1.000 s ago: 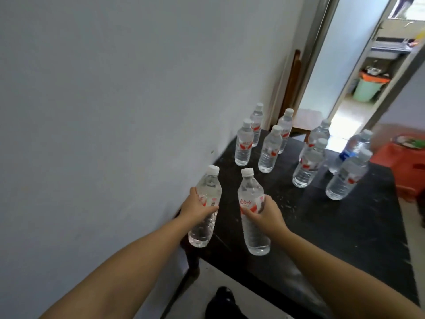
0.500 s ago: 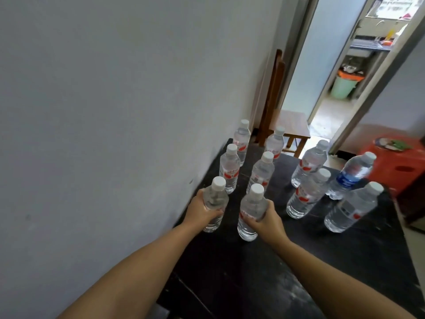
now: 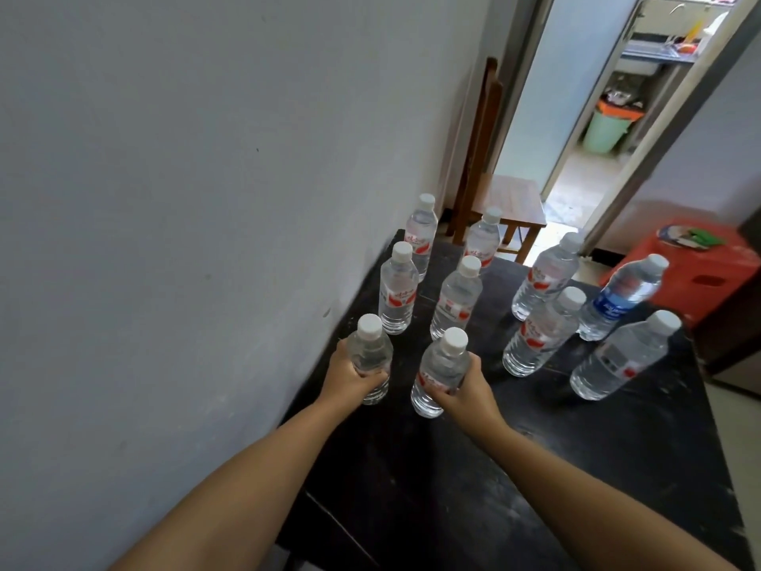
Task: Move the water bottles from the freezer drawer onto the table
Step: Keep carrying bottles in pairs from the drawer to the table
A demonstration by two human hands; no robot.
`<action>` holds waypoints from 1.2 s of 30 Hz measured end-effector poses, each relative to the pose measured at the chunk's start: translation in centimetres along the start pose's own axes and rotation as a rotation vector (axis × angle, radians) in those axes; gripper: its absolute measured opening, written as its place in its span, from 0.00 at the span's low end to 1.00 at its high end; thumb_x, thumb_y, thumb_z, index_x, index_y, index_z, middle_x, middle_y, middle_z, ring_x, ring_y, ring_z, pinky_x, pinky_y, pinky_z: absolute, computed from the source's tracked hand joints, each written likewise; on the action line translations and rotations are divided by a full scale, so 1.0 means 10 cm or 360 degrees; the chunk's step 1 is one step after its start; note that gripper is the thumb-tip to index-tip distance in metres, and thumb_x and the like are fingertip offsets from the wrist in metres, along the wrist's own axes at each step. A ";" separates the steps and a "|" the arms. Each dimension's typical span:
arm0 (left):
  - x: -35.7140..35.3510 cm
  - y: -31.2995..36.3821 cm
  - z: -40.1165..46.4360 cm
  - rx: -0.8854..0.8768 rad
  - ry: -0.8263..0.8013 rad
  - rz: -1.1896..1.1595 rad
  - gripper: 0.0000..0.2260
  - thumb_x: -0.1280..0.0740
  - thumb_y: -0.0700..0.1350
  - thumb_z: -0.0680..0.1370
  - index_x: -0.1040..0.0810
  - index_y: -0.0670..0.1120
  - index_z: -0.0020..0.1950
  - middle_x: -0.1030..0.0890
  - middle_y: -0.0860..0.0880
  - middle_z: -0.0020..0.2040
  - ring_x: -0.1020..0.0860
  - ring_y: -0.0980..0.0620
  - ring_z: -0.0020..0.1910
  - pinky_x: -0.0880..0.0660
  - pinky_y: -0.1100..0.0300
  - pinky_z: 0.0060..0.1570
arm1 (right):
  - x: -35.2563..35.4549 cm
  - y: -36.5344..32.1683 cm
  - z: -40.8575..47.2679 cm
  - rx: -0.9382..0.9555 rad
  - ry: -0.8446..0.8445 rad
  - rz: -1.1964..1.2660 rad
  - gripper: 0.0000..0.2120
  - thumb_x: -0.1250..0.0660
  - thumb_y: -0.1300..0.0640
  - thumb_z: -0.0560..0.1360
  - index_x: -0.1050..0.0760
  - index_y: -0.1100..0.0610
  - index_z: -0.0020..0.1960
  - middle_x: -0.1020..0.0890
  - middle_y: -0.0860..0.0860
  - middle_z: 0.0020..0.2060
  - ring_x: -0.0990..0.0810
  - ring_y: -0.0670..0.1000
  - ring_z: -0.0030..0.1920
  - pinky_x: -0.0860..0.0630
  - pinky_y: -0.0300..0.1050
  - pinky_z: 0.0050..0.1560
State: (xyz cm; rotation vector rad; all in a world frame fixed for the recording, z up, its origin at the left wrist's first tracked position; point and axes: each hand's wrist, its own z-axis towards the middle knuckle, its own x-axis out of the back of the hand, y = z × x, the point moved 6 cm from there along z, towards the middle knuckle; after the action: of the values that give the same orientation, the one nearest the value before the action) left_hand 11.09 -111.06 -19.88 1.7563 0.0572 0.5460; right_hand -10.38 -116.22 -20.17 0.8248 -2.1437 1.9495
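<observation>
Fingers (image 3: 372, 375) of the left hand (image 3: 350, 375) curl round one upright water bottle (image 3: 369, 356); the right hand (image 3: 467, 389) grips another bottle (image 3: 440, 370), both standing on the black tabletop (image 3: 535, 467).

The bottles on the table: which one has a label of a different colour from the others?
The bottle with the blue label, standing at the right side of the black table. The labels that can be read on the other bottles show red.
</observation>
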 end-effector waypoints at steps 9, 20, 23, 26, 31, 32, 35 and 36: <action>0.22 0.08 -0.21 0.0163 -0.0007 0.0289 0.36 0.25 0.44 0.69 0.39 0.46 0.72 0.28 0.45 0.67 0.28 0.47 0.65 0.30 0.51 0.66 | 0.04 0.00 -0.06 -0.0119 -0.0164 -0.0129 0.39 0.24 0.58 0.68 0.41 0.56 0.72 0.29 0.56 0.65 0.26 0.54 0.64 0.26 0.50 0.64; 0.48 0.02 -1.04 0.0195 0.0010 0.0529 0.31 0.30 0.45 0.74 0.38 0.44 0.73 0.31 0.40 0.69 0.29 0.45 0.67 0.31 0.56 0.63 | 0.01 0.02 -0.82 -0.0313 -0.0233 -0.0576 0.42 0.29 0.49 0.73 0.48 0.63 0.76 0.35 0.62 0.72 0.33 0.59 0.71 0.33 0.49 0.68; 0.54 -0.08 -1.29 0.0232 0.0022 0.0535 0.30 0.30 0.46 0.74 0.38 0.44 0.73 0.30 0.40 0.69 0.29 0.45 0.67 0.31 0.55 0.63 | -0.11 -0.07 -1.04 -0.0215 -0.0268 -0.0623 0.38 0.30 0.49 0.73 0.44 0.60 0.75 0.32 0.60 0.69 0.30 0.58 0.68 0.32 0.47 0.66; 0.66 -0.21 -1.62 0.0272 0.0039 0.0551 0.29 0.30 0.47 0.74 0.37 0.44 0.72 0.30 0.40 0.68 0.28 0.45 0.66 0.30 0.55 0.62 | -0.25 -0.18 -1.27 -0.0128 -0.0348 -0.0758 0.35 0.32 0.48 0.74 0.42 0.58 0.75 0.31 0.60 0.67 0.28 0.57 0.66 0.31 0.45 0.63; 0.94 -0.42 -2.13 0.0343 0.0098 0.0682 0.24 0.32 0.46 0.75 0.32 0.43 0.69 0.27 0.41 0.65 0.26 0.45 0.62 0.29 0.56 0.59 | -0.57 -0.39 -1.53 0.0043 -0.0549 -0.0989 0.25 0.35 0.50 0.76 0.32 0.58 0.70 0.28 0.58 0.63 0.25 0.56 0.61 0.30 0.42 0.59; 0.99 -0.45 -2.20 0.0356 0.0073 0.0762 0.22 0.32 0.46 0.74 0.30 0.43 0.67 0.26 0.41 0.64 0.25 0.45 0.61 0.28 0.56 0.60 | -0.63 -0.43 -1.56 0.0083 -0.0594 -0.1034 0.23 0.35 0.50 0.76 0.31 0.58 0.69 0.27 0.57 0.63 0.25 0.56 0.61 0.30 0.43 0.61; 1.14 -0.54 -2.48 0.0440 -0.0009 0.0996 0.18 0.35 0.46 0.75 0.28 0.44 0.64 0.25 0.42 0.62 0.25 0.44 0.59 0.26 0.53 0.57 | -0.88 -0.57 -1.65 0.0223 -0.0745 -0.1182 0.20 0.36 0.51 0.76 0.29 0.55 0.66 0.27 0.56 0.62 0.25 0.57 0.60 0.28 0.50 0.64; 1.19 -0.57 -2.55 0.0471 0.0010 0.1051 0.18 0.36 0.47 0.75 0.28 0.45 0.64 0.26 0.42 0.62 0.25 0.44 0.59 0.27 0.53 0.57 | -0.96 -0.63 -1.68 0.0281 -0.0799 -0.1232 0.19 0.36 0.50 0.76 0.29 0.55 0.66 0.28 0.55 0.61 0.25 0.57 0.60 0.28 0.53 0.64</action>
State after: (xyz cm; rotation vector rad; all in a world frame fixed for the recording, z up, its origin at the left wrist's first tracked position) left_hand 13.20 -82.52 -17.33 2.0558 -0.4753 1.0600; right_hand -3.75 -97.44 -16.25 1.9770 -1.4517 1.6115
